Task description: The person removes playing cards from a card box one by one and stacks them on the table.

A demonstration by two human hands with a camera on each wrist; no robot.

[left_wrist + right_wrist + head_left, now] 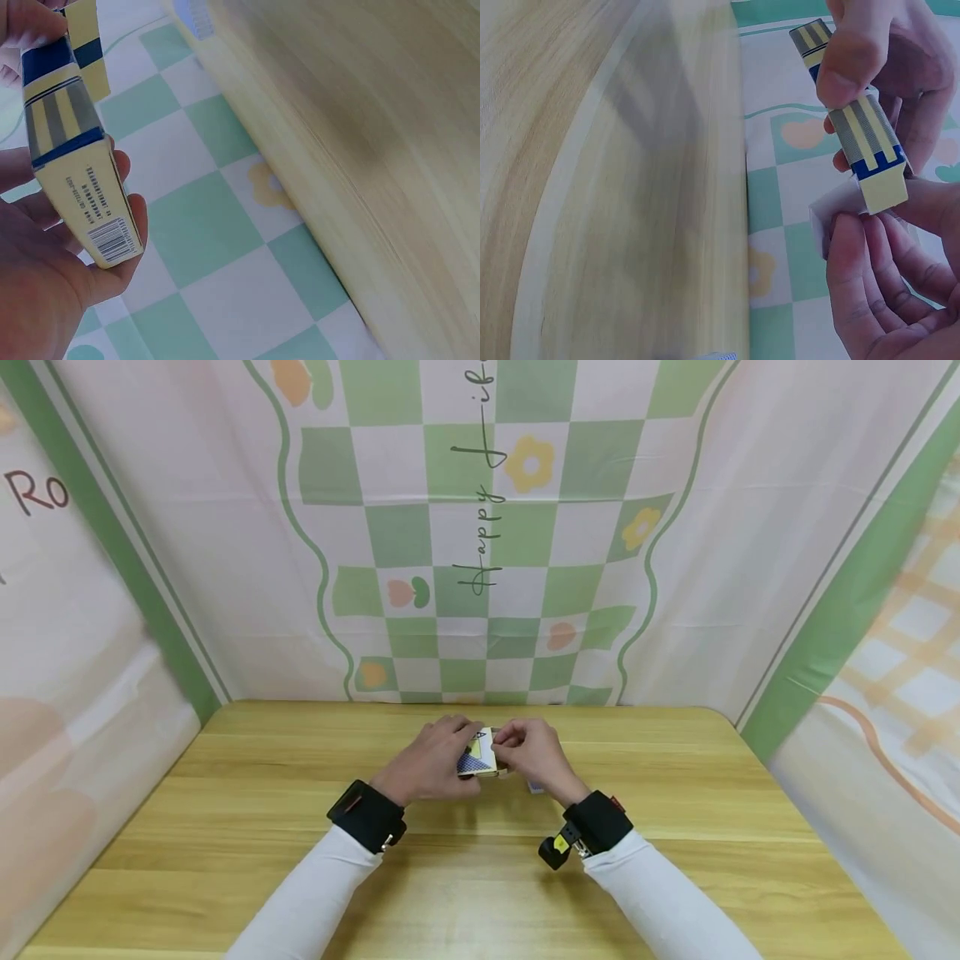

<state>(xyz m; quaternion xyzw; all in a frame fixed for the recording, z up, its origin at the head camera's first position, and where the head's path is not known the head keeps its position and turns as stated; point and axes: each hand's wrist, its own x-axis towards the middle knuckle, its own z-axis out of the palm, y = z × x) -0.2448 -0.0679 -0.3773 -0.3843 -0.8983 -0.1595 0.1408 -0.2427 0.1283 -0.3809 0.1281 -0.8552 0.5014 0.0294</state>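
A playing card box (480,756), white and yellow with a blue patterned corner, is held over the table between both hands. My left hand (442,756) grips it from the left, fingers over the far side and thumb near the front. In the left wrist view, the box's barcode end (97,202) points toward the palm. At the other end my right hand (534,752) pinches a flap (840,206), which stands folded out in the right wrist view. Whether anything is inside the box cannot be seen.
A small blue and white patterned stack (535,787), perhaps cards, lies on the wooden table (480,868) beneath the right hand, partly hidden by it. A green and white checkered cloth (465,535) hangs behind the table's far edge.
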